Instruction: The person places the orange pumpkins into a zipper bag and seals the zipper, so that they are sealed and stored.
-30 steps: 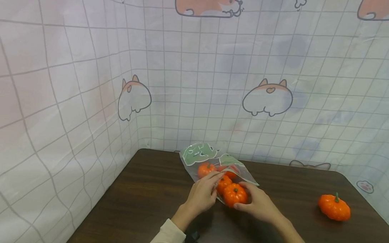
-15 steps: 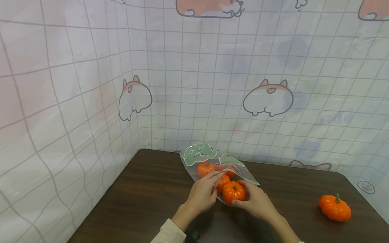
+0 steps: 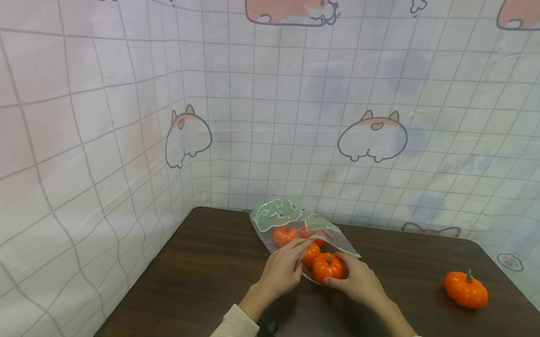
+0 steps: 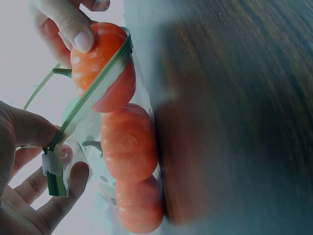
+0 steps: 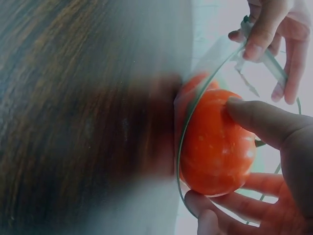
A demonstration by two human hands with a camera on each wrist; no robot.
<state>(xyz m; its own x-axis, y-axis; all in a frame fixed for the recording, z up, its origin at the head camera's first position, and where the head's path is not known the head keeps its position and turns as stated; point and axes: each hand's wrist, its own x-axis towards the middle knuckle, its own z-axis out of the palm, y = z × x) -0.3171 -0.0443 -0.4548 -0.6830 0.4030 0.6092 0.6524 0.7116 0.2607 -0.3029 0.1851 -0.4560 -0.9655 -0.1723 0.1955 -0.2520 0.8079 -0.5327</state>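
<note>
My left hand (image 3: pixel 278 273) pinches the edge of a clear zip bag (image 3: pixel 273 215) with green printing. In the left wrist view, a white slider (image 4: pixel 51 164) on the green zip strip sits by its fingers. My right hand (image 3: pixel 360 281) grips a small orange pumpkin (image 3: pixel 328 267) at the bag's mouth. The right wrist view shows its thumb on one side and fingers on the other. That pumpkin is partly inside the opening. Deeper in the bag lie several more pumpkins (image 3: pixel 285 235), partly covered by printing and the left hand.
Another orange pumpkin (image 3: pixel 465 289) with a green stem lies alone at the table's right. The dark wooden table (image 3: pixel 194 285) meets a white grid-patterned curtain (image 3: pixel 271 139) behind and at the left.
My right hand has moved slightly left with its pumpkin, then a touch back right. The left hand stays on the bag's edge. The lone pumpkin has stayed put.
</note>
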